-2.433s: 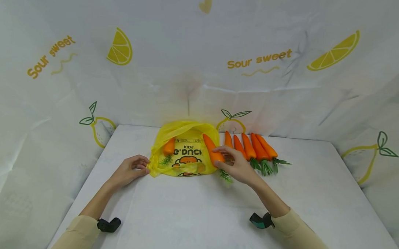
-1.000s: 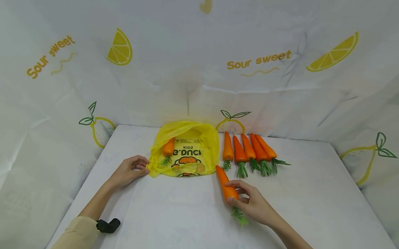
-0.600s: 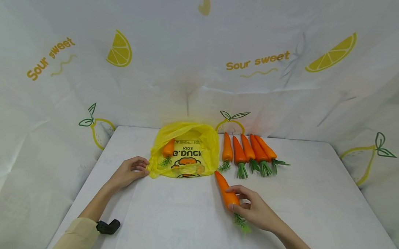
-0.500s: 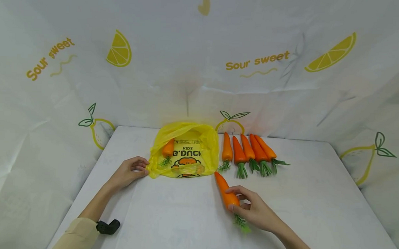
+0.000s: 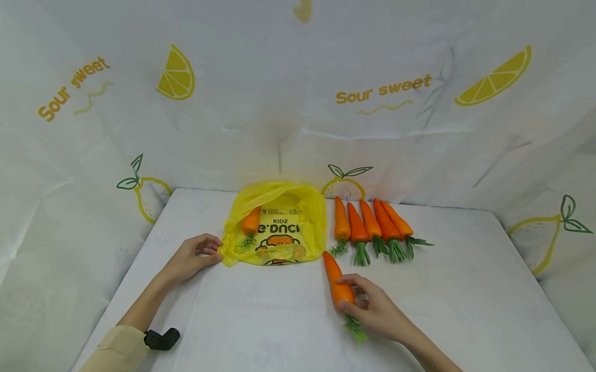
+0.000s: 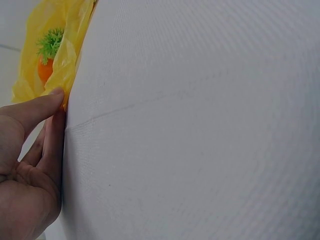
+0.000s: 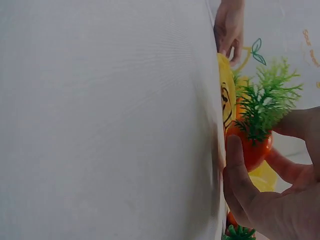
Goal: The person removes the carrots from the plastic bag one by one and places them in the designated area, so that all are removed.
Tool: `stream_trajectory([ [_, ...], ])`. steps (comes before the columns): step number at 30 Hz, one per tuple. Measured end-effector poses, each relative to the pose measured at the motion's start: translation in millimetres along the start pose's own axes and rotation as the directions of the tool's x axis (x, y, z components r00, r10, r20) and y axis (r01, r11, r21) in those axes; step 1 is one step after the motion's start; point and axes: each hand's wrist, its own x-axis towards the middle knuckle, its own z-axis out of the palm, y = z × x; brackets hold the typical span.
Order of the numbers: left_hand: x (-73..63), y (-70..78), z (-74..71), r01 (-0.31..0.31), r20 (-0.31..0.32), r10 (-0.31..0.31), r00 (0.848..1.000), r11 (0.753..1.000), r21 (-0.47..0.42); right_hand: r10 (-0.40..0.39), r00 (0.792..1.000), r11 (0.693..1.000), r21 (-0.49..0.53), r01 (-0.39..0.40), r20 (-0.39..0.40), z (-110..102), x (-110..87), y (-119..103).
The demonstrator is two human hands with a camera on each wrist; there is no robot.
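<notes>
A yellow plastic bag [image 5: 312, 214] with printed lettering lies on the table, its mouth spread toward me. My left hand [image 5: 192, 254] pinches the bag's left edge between thumb and fingers; the left wrist view shows the thumb [image 6: 55, 95] on the yellow film. Inside the bag is one carrot [image 5: 250, 222] with feathery green leaves. In my right hand [image 5: 375, 306] I hold another carrot [image 5: 338, 283] by its thick end, tip pointing to the bag's lower right corner. The right wrist view shows the fingers around its orange top [image 7: 255, 150], leaves toward the camera.
Several carrots lie in a row right of the bag, among them a lighter orange one [image 5: 341, 220] nearest to it and a redder one [image 5: 358, 223]. Behind the white table [image 5: 253, 327] hangs a white cloth [image 5: 261, 97] printed with lemons.
The right hand has drawn the carrot from the bag's right side toward the front of the table, then shifted it slightly back up. The left hand has kept its place on the bag.
</notes>
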Motion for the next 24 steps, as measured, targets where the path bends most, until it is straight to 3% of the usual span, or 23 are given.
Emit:
stream_trajectory([
  [5,-0.5,-0.2,0.0,0.003,-0.006,-0.003,1.0,1.0,0.01,-0.031,0.999,1.0,-0.001,0.031,0.008,3,2.2,-1],
  [12,-0.1,-0.5,-0.5,-0.004,-0.005,0.004,1.0,1.0,0.006,-0.015,1.0,1.0,-0.007,0.015,0.008,3,5.5,-3],
  [24,0.2,-1.2,-0.1,-0.009,-0.003,0.009,1.0,1.0,0.0,-0.049,0.998,0.996,-0.074,0.046,-0.041,1,13.3,3],
])
